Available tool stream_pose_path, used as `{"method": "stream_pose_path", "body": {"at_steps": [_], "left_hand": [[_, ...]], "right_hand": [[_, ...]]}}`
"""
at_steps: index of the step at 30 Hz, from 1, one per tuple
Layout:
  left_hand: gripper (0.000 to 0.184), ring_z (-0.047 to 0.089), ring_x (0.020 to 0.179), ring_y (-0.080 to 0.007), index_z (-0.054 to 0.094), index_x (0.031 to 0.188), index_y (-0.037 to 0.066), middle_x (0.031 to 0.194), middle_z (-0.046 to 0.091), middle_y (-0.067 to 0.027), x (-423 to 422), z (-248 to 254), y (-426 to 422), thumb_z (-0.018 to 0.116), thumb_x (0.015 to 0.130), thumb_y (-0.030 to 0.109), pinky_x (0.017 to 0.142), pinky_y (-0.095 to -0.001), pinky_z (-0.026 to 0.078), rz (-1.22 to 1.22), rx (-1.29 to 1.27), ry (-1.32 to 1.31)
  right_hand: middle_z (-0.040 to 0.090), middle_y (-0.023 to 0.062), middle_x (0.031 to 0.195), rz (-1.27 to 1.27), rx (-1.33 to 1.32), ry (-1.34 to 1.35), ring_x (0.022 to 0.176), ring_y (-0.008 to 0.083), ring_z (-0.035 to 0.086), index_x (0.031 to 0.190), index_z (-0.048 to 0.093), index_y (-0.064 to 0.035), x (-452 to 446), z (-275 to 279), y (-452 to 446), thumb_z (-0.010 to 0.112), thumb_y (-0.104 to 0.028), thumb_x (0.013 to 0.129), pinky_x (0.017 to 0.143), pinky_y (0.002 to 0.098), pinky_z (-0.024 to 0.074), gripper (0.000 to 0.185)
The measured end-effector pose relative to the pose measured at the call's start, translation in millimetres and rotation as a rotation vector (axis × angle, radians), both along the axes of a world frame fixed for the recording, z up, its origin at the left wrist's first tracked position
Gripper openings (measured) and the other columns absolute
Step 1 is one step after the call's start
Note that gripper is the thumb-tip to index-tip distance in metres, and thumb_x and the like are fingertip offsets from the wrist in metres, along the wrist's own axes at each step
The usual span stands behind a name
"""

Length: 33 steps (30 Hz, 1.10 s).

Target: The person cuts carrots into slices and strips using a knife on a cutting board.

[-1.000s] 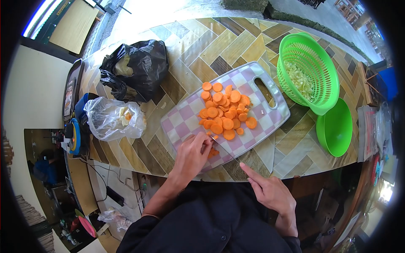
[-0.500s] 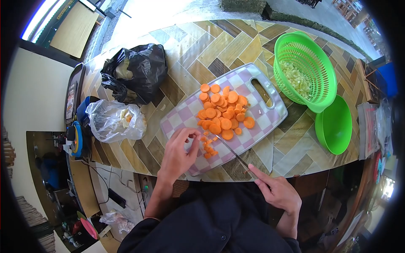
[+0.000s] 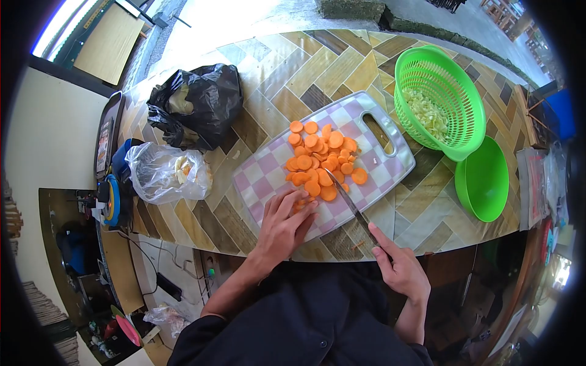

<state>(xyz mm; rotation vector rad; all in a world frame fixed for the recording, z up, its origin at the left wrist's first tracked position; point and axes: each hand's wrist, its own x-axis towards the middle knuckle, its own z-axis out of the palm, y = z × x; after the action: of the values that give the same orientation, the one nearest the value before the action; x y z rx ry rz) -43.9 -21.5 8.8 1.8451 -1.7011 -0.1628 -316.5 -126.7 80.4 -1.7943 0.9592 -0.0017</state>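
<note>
A checkered pink-and-white cutting board [image 3: 256, 169] lies on the table, with a pile of round carrot slices [image 3: 329, 160] on it. At the board's near edge, my left hand [image 3: 285, 222] bends its fingers over small chopped carrot pieces [image 3: 298, 206], mostly hiding them. My right hand [image 3: 400, 268] grips the handle of a knife [image 3: 349, 200]. Its blade slants up and left over the board, with the tip at the near side of the carrot slices.
A green colander [image 3: 448, 91] with pale shredded vegetable [image 3: 427, 114] stands right of the board, next to a green bowl [image 3: 483, 180]. On the left sit a black plastic bag [image 3: 210, 104] and a clear plastic bag [image 3: 165, 177]. The wood-patterned table [image 3: 293, 67] curves around them.
My left hand has moved right and down onto the small carrot pieces, covering them. The knife tip has shifted up and right to the slices, with my right hand moving slightly.
</note>
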Motion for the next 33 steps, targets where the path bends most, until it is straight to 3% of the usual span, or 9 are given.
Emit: {"method": "stream_pose_path", "body": {"at_steps": [7,10,12,16,20,22,25,28,33], "left_hand": [[0.024,0.064,0.112,-0.0335,0.078,0.109,0.002,0.117,0.069,-0.0105,15,1,-3,0.081,0.086,0.006,0.095,-0.0436,0.055,0.019,-0.042,0.051],[0.024,0.065,0.109,-0.0334,0.077,0.109,0.001,0.114,0.07,-0.0107,17,1,-4,0.08,0.086,0.003,0.093,-0.043,0.056,0.045,-0.064,0.049],[0.025,0.065,0.108,-0.0336,0.076,0.11,0.001,0.113,0.07,-0.011,21,1,-4,0.079,0.086,0.002,0.092,-0.043,0.056,0.055,-0.072,0.047],[0.025,0.067,0.106,-0.0335,0.075,0.111,0.001,0.112,0.071,-0.0115,23,-1,-5,0.078,0.086,-0.001,0.091,-0.0421,0.057,0.074,-0.099,0.04],[0.024,0.067,0.103,-0.0323,0.075,0.11,0.002,0.112,0.071,-0.0111,27,-4,-6,0.078,0.086,-0.001,0.089,-0.0416,0.057,0.083,-0.137,0.065],[0.023,0.068,0.103,-0.0317,0.075,0.11,0.002,0.112,0.071,-0.0108,31,-6,-5,0.078,0.087,0.0,0.088,-0.0414,0.057,0.093,-0.141,0.06],[0.022,0.068,0.101,-0.0314,0.075,0.109,0.002,0.111,0.071,-0.0099,38,-6,-8,0.078,0.087,0.001,0.087,-0.041,0.057,0.137,-0.165,0.065],[0.02,0.067,0.101,-0.0316,0.075,0.107,0.002,0.111,0.071,-0.0092,48,-7,-9,0.078,0.087,0.001,0.087,-0.041,0.057,0.179,-0.168,0.067],[0.022,0.067,0.101,-0.0314,0.075,0.109,0.004,0.112,0.07,-0.0093,62,-11,-15,0.078,0.088,0.003,0.088,-0.0414,0.057,0.22,-0.189,0.066]], "right_hand": [[0.057,0.0173,0.063,-0.003,-0.05,-0.125,0.057,0.0376,0.06,0.162,0.043,-0.0237,22,-16,-10,0.056,-0.018,0.108,0.061,0.0439,0.0479,0.056],[0.071,0.0201,0.083,-0.04,-0.09,-0.239,0.065,0.0391,0.066,0.163,0.04,-0.0218,36,-28,-20,0.055,-0.018,0.108,0.066,0.0411,0.0517,0.057],[0.073,0.0224,0.106,-0.063,-0.2,-0.317,0.07,0.0381,0.069,0.164,0.039,-0.0193,48,-42,-29,0.055,-0.019,0.109,0.071,0.039,0.0536,0.058],[0.065,0.0257,0.141,-0.211,-0.243,-0.41,0.077,0.0326,0.073,0.165,0.035,-0.0129,82,-35,-45,0.056,-0.023,0.11,0.078,0.0372,0.0555,0.06],[0.07,0.0256,0.127,-0.251,-0.133,-0.358,0.073,0.0231,0.068,0.161,0.04,-0.0077,95,-57,-60,0.058,-0.027,0.109,0.074,0.0354,0.0546,0.058],[0.075,0.0214,0.112,-0.271,0.004,-0.353,0.07,0.0191,0.065,0.154,0.05,-0.0044,92,-66,-65,0.059,-0.028,0.109,0.07,0.0341,0.0535,0.052],[0.07,0.0086,0.086,-0.288,0.075,-0.213,0.067,0.012,0.058,0.136,0.062,-0.0004,89,-61,-67,0.06,-0.028,0.109,0.063,0.031,0.0496,0.039],[0.062,0.0008,0.075,-0.25,-0.029,-0.296,0.066,0.0075,0.055,0.123,0.065,0.001,92,-68,-65,0.06,-0.027,0.109,0.059,0.0296,0.0462,0.032],[0.061,0.0006,0.076,-0.267,0.027,-0.284,0.066,0.0072,0.053,0.12,0.065,0.0008,93,-65,-66,0.061,-0.026,0.109,0.059,0.0276,0.045,0.03]]}}
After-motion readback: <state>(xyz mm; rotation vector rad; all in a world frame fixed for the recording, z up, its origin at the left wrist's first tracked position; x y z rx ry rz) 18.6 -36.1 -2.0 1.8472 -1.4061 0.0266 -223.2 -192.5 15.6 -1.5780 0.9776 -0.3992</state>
